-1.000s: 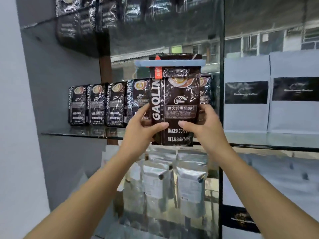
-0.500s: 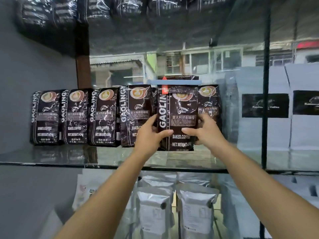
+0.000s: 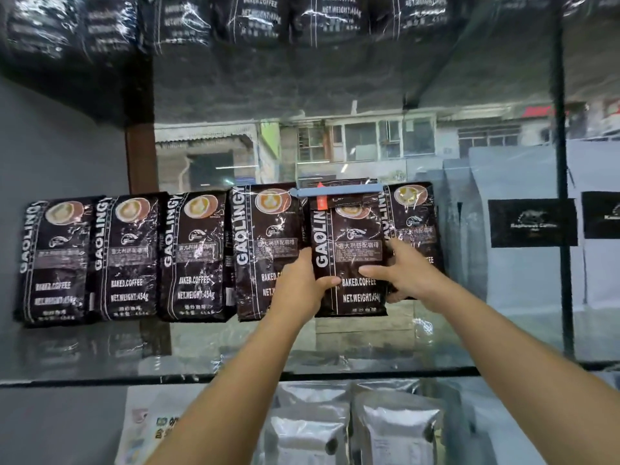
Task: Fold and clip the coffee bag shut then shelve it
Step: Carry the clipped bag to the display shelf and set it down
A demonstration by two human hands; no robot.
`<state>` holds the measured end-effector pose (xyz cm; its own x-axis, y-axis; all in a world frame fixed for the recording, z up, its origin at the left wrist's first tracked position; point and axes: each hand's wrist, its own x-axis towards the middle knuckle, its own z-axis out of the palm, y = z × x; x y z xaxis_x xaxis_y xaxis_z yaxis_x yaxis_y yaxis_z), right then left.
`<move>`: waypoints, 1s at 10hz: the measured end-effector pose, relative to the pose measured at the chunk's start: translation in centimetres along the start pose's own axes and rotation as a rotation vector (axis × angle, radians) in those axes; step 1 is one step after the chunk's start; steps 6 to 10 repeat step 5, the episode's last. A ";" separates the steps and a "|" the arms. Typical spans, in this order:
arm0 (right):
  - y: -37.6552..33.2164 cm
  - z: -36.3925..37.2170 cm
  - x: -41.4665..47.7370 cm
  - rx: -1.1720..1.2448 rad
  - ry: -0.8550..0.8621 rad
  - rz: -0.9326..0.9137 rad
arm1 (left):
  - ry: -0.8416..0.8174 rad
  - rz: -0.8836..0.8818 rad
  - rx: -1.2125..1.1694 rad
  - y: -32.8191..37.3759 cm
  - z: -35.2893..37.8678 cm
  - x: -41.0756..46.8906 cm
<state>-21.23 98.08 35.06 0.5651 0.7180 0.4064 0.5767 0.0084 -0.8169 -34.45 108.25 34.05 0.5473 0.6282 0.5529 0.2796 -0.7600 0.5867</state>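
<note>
A dark brown coffee bag (image 3: 350, 250) marked GAOLIN stands upright on the glass shelf (image 3: 369, 350), its folded top held by a long light-blue clip (image 3: 339, 191). My left hand (image 3: 302, 283) grips its lower left edge and my right hand (image 3: 404, 273) grips its lower right edge, thumbs on the front. The bag sits in the row between two matching bags, its base at the shelf surface.
Several identical dark bags (image 3: 131, 256) line the shelf to the left, one more (image 3: 414, 223) to the right. White bags with black labels (image 3: 533, 229) stand beyond a black post (image 3: 563, 229). Silver pouches (image 3: 396, 427) sit on the shelf below; more dark bags (image 3: 255, 18) are above.
The bag moved from mid-air in front of the shelf down and back into the row, between the neighbouring bags. Both hands kept their hold.
</note>
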 end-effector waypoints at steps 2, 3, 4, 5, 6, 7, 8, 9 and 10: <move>0.3 -0.2 -0.2 -0.054 0.007 0.015 | 0.027 0.068 0.056 -0.5 0.5 -0.5; 0.3 -0.2 -0.5 -0.107 -0.005 0.040 | 0.033 0.061 0.152 -0.7 0.4 -0.8; 0.5 -0.1 -0.7 -0.109 -0.034 0.102 | 0.064 0.073 0.175 -0.9 0.5 -1.1; 0.2 0.1 -1.8 -0.121 -0.005 0.081 | 0.180 0.149 0.268 -1.0 0.2 -1.7; 0.2 0.1 -1.8 -0.121 -0.005 0.081 | 0.180 0.149 0.268 -1.0 0.2 -1.7; 0.2 0.1 -1.8 -0.121 -0.005 0.081 | 0.180 0.149 0.268 -1.0 0.2 -1.7; 0.2 0.1 -1.8 -0.121 -0.005 0.081 | 0.180 0.149 0.268 -1.0 0.2 -1.7; 0.2 0.1 -1.8 -0.121 -0.005 0.081 | 0.180 0.149 0.268 -1.0 0.2 -1.7; 0.2 0.1 -1.8 -0.121 -0.005 0.081 | 0.180 0.149 0.268 -1.0 0.2 -1.7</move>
